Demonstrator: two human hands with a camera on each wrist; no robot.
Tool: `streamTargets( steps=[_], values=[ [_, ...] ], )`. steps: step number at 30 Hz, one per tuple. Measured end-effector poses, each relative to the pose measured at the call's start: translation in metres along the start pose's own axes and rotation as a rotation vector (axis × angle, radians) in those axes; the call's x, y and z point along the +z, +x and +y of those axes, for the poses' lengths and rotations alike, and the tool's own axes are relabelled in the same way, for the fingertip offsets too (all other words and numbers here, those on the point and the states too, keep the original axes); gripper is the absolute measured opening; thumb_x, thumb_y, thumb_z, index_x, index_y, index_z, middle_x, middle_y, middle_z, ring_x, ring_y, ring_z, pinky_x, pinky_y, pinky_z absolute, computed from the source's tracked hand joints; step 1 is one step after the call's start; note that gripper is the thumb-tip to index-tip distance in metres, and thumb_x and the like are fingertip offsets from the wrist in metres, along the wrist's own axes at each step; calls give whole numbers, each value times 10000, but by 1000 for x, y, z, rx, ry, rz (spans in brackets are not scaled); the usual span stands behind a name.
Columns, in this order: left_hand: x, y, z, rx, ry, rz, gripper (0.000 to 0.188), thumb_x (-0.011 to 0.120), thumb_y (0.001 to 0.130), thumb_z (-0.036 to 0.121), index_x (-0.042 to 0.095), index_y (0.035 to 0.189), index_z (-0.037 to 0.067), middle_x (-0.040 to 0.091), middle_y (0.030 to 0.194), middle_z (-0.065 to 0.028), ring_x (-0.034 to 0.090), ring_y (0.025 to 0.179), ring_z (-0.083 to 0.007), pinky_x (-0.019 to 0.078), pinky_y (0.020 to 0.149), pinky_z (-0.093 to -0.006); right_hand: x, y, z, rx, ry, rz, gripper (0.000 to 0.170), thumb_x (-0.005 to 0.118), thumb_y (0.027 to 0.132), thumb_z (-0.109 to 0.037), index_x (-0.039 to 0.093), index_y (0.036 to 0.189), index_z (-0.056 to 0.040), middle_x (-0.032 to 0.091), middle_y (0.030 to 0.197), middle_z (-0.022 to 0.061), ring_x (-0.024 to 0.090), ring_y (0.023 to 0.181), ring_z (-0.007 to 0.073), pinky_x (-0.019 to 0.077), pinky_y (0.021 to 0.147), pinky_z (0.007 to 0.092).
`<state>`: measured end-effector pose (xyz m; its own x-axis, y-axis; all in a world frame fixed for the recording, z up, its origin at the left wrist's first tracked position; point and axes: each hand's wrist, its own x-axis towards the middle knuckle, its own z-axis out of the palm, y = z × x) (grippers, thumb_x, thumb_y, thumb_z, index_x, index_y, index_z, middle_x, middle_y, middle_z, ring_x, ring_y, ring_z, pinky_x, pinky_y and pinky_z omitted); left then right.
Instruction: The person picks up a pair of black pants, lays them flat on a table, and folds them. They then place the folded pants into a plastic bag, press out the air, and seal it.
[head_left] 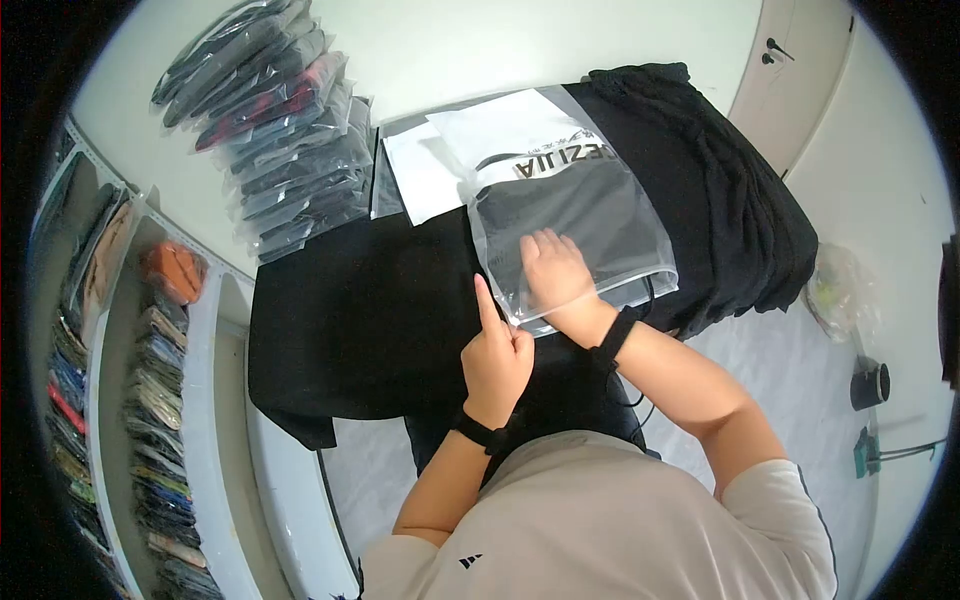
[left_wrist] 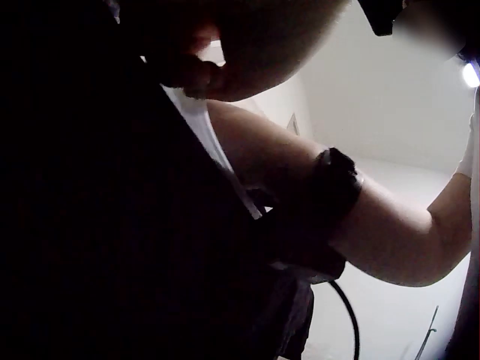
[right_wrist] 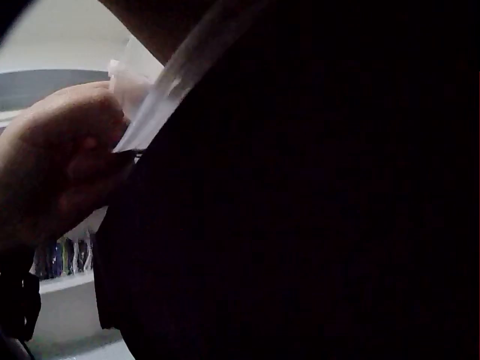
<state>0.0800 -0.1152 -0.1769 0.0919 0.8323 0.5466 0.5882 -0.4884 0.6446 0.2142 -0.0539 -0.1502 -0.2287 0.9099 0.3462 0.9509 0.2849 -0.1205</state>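
Observation:
A clear plastic zip bag with a dark folded garment in it lies on the black-covered table. My right hand lies flat over the garment at the bag's near edge, fingers straight and pointing away from me. At the bag's near left corner, my left hand pinches the edge between thumb and curled fingers, its index finger stretched along the side. The right wrist view shows the left hand against the pale bag edge. Dark cloth fills much of both wrist views.
Bagged garments are stacked at the table's back left. More flat plastic bags with white panels lie behind the bag. Black clothes are heaped on the right. Shelves of packed clothing stand left of the table.

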Motion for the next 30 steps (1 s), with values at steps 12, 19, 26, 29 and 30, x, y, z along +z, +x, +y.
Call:
streamTargets(
  steps=[12,19,26,29,30],
  values=[
    [-5,-3,-6,-83,-105,-37,851,578,753,5,85,1445,-22,632,795,-252,652,711,-378,510,602,-401,0,1,17,-260,611,66,615,683,631,-88,480,1199,32,559,1159,246,514,1119,391,364,1035,437],
    [11,-47,-19,-242,-241,-214,803,579,776,91,110,1402,-93,607,785,-303,614,689,-436,484,607,-484,-10,9,21,-521,368,-57,629,690,729,-257,471,1258,3,474,1316,196,386,1285,337,258,1081,513],
    [-17,-25,7,6,117,141,688,602,748,26,344,1386,13,605,806,-117,566,620,-214,471,585,-326,-43,-1,26,-286,-107,2,596,520,864,-457,425,1360,-142,331,1443,182,246,1373,353,193,1083,568],
    [-16,-16,12,122,54,37,523,552,709,-2,565,1230,41,551,666,-101,557,549,-249,463,519,-360,-43,15,38,-225,190,-233,570,475,884,-449,414,1380,-175,279,1480,176,175,1394,369,149,1093,575],
    [-16,-15,15,127,54,38,523,552,709,-2,565,1230,41,551,666,-101,557,549,-249,463,519,-360,-42,26,49,-240,415,-376,566,459,890,-439,406,1387,-175,257,1494,172,151,1404,357,137,1098,570]
  ],
)
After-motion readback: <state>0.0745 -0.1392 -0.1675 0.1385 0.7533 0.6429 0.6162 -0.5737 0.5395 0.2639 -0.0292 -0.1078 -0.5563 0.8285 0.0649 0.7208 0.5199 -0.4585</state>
